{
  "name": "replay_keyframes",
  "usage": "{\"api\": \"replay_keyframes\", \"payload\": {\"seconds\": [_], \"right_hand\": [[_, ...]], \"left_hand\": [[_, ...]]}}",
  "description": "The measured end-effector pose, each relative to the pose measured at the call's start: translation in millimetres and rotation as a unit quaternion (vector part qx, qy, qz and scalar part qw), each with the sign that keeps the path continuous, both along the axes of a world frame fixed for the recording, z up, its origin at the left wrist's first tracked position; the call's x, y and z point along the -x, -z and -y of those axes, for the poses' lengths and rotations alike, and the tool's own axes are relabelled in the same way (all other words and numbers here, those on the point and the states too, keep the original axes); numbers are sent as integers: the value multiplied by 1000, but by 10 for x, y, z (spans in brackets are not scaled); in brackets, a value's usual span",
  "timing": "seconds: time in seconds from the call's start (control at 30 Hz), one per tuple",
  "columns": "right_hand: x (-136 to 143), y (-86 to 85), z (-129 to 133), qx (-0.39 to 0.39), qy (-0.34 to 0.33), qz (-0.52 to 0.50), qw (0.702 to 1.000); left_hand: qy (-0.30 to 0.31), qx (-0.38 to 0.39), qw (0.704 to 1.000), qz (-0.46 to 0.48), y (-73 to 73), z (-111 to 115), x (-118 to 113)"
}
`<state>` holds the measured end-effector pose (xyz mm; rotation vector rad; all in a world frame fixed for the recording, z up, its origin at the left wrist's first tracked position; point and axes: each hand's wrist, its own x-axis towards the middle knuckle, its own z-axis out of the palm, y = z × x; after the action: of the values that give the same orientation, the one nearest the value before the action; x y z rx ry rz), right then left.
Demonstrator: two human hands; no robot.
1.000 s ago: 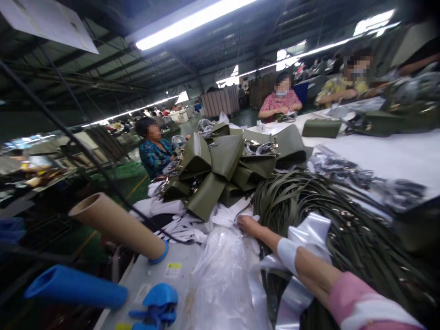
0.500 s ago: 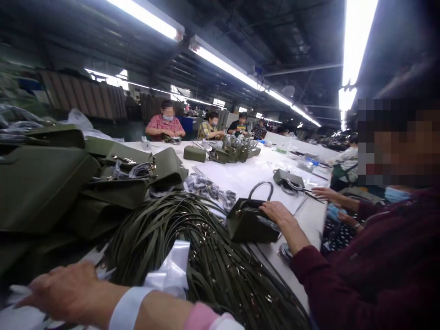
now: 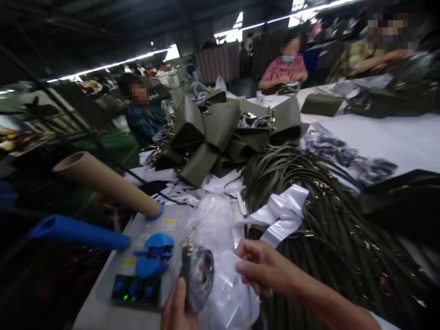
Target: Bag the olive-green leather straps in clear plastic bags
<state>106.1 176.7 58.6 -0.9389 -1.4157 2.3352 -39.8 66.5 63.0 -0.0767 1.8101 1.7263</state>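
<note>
My left hand [image 3: 178,302], at the bottom, grips a coiled dark green strap [image 3: 201,272] with a gold clasp on top and clear wrapping around its coil. Just to the right, the fingers of my right hand [image 3: 256,268] are pinched on the edge of a clear plastic bag [image 3: 227,284]. Further clear plastic [image 3: 213,213] lies crumpled behind the two hands. A shiny white ribbon-like strip [image 3: 283,213] rests beyond my right hand, on a large heap of dark green straps [image 3: 319,256] with gold fittings.
A machine with a grey top [image 3: 108,279], a blue dispenser head [image 3: 154,254], a blue roll [image 3: 80,233] and a cardboard tube [image 3: 108,183] stands at left. Green handbags [image 3: 222,123] are piled behind. Wrapped coils [image 3: 347,151] lie on the white table [image 3: 388,137]. Co-workers sit beyond.
The view has swung left, bringing the machine and rolls into sight. My right hand, before at the lower left on white plastic, now pinches the bag. My left hand has appeared with the coiled strap.
</note>
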Motion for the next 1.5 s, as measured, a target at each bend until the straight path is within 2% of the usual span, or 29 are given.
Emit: {"api": "replay_keyframes", "payload": {"seconds": [0.07,0.13,0.2,0.27,0.37,0.47,0.53,0.73,0.9,0.93,1.0,1.1,1.17,1.27,1.37,1.5], "right_hand": [[-17,-21,186,21,0,23,1000],[28,-61,306,1,9,49,999],[118,-91,370,-26,27,72,997],[226,-114,410,-40,42,73,996],[340,-157,489,-54,61,27,996],[317,-179,600,-58,45,-30,997],[248,-163,665,-56,28,-25,998],[159,-155,738,-103,22,9,994],[23,-250,814,-13,19,-49,999],[-26,-260,828,-44,4,-60,997],[-119,-261,843,-194,-41,-56,979],[-220,-213,847,-440,-80,-30,894],[-259,-166,847,-516,-75,-28,853],[-277,-147,832,-566,-47,-24,823],[-244,-245,783,-589,-56,-5,806],[-154,-435,711,-580,-109,38,806]], "left_hand": [[28,1,998,52,-48,98,49],[89,-28,987,128,-94,130,12],[139,-57,976,158,-136,156,-63],[165,-58,977,119,-170,204,-127],[221,-51,974,12,-211,296,-159],[264,-59,958,-92,-255,373,-132],[279,-62,949,-133,-274,416,-111],[378,-79,906,-173,-251,528,-69],[376,-40,920,-101,-237,553,90],[369,-39,925,-82,-232,547,115],[355,-51,933,-45,-217,527,139],[373,-73,925,-6,-203,494,130],[429,-64,900,-53,-211,485,119],[504,-29,831,-235,-233,494,109],[531,-24,750,-394,-245,509,98],[550,-57,664,-503,-273,472,137]]}}
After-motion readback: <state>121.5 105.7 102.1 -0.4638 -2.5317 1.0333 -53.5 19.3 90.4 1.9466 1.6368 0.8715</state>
